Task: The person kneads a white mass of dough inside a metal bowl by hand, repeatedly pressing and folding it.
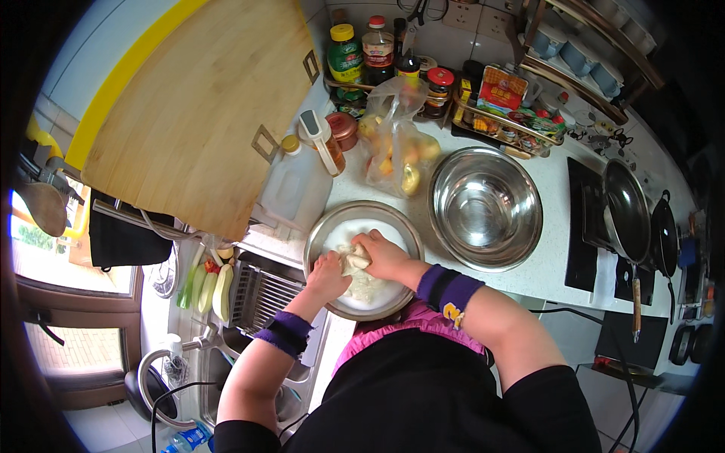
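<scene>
A stainless steel bowl (409, 225) stands at the counter's front edge, holding white powder that looks like flour and a pale, lumpy mass of dough (361, 283). Both my hands are inside this bowl. My left hand (328, 277) presses against the dough's left side with bent fingers. From the right, my right hand (382, 255) grips the upper part of the dough, its fingers curled over a fold. The undersides of my fingers are hidden. To the right stands a second, larger steel bowl (481, 209), with nothing visible in it.
Behind the bowls lies a plastic bag of fruit (396, 153). A plastic jug (297, 184) and a wooden board (198, 113) are at the left, above the sink's drying rack (266, 297). Sauce bottles (345, 56) line the back; pans (626, 209) stand at the right.
</scene>
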Demonstrator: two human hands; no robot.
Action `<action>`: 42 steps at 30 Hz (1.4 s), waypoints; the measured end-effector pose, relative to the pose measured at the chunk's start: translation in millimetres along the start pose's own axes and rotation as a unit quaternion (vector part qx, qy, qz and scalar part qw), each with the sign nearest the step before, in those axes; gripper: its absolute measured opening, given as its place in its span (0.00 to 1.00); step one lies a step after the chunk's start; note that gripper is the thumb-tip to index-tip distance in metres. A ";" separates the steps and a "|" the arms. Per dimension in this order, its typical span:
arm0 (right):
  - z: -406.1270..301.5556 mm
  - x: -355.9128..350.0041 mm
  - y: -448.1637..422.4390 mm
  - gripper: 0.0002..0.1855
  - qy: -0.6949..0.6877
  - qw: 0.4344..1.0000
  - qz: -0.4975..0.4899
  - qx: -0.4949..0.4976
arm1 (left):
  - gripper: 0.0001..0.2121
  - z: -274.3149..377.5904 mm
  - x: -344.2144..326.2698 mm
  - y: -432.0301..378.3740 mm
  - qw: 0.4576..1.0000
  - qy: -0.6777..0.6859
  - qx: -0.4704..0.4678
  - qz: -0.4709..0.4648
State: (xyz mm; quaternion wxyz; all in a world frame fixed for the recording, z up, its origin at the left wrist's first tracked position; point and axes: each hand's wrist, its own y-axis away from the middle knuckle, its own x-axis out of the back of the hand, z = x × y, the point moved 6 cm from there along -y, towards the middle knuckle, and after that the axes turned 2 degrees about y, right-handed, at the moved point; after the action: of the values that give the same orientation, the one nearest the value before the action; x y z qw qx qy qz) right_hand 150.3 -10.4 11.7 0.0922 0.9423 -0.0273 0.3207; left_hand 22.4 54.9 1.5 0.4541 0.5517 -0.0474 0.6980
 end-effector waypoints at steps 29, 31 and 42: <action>18.6 -39.7 -9.1 0.20 0.273 0.958 0.075 -0.049 | 0.15 10.2 -44.5 -46.6 0.981 -0.171 -0.092 -0.008; 26.1 -39.0 -17.3 0.21 0.229 0.970 0.066 -0.053 | 0.13 -1.4 -41.6 -55.9 0.998 -0.058 -0.011 -0.008; 42.0 -33.6 -53.1 0.14 0.239 0.965 -0.061 -0.092 | 0.15 -7.3 -19.3 -65.8 0.993 0.026 0.115 0.029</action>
State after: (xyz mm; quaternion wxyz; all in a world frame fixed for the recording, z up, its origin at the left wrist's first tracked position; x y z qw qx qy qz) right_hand 154.8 33.3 -49.7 0.2018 0.8256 0.0238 0.5265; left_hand 61.8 86.2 -45.6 0.3685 0.5802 0.0287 0.7258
